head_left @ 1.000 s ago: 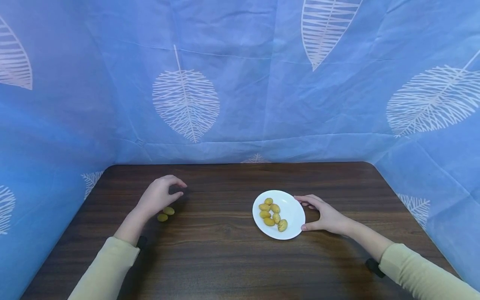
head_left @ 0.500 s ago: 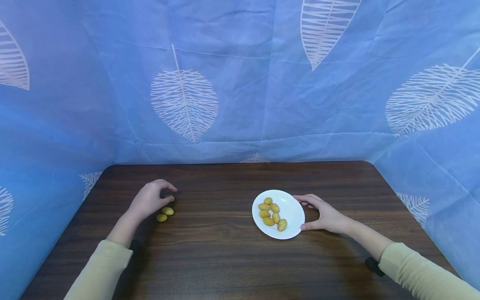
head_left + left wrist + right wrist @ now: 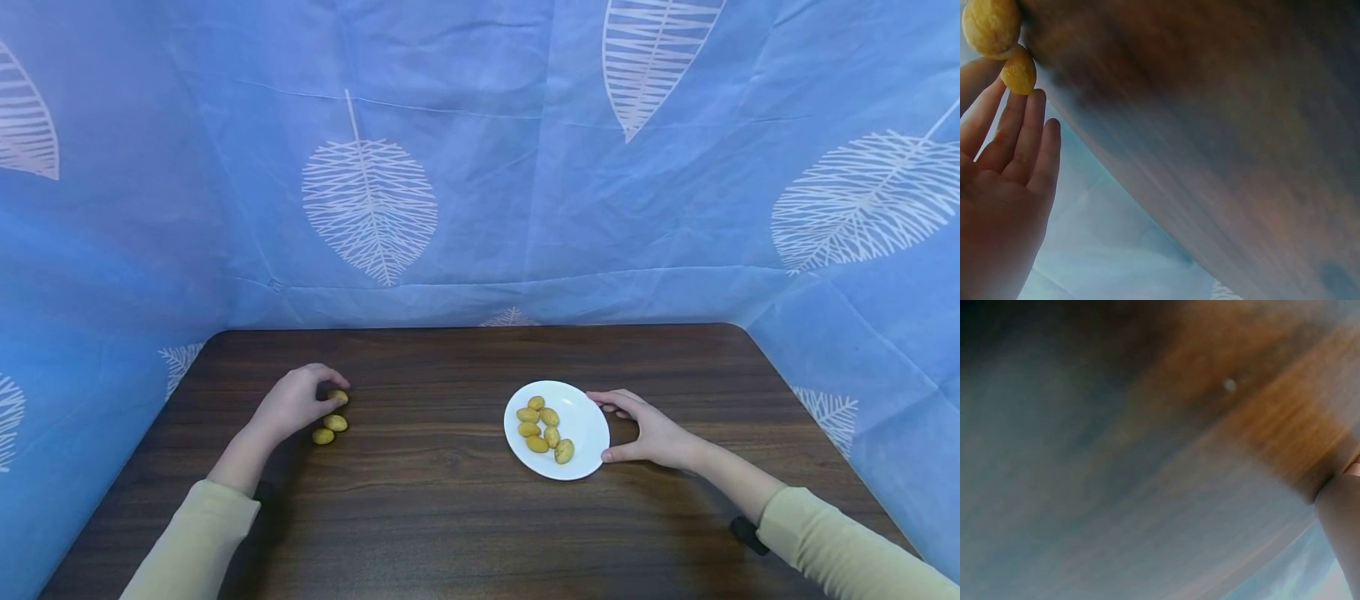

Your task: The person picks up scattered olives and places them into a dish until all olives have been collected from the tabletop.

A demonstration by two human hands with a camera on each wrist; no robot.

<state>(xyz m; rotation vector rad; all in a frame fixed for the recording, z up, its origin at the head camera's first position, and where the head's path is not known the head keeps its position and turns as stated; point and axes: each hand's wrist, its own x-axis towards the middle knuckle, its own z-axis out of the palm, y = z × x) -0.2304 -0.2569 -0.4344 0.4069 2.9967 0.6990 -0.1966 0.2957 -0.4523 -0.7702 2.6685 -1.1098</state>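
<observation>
Three small yellow oval fruits lie on the left of the table. Around the farthest yellow fruit (image 3: 340,397), my left hand (image 3: 292,400) closes thumb and fingertips; its fingertips (image 3: 1036,97) meet the fruit in the left wrist view. Two more, a middle fruit (image 3: 335,423) and a near fruit (image 3: 323,436), sit just below that hand. On the right, my right hand (image 3: 648,433) holds the rim of a round white plate (image 3: 588,429) between thumb and fingers. Several similar fruits (image 3: 528,428) rest on the plate's left half. Only a sliver of the right hand (image 3: 1341,512) shows in the right wrist view.
The dark wood-grain table (image 3: 450,533) has rounded far corners. A blue cloth (image 3: 487,208) with white leaf prints hangs behind it and along both sides. A dark band (image 3: 748,535) is on the right wrist by the sleeve.
My left hand has moved left and slightly nearer, from above the table down to the farthest fruit, with its fingers drawing in around it. My right hand and the plate stay put.
</observation>
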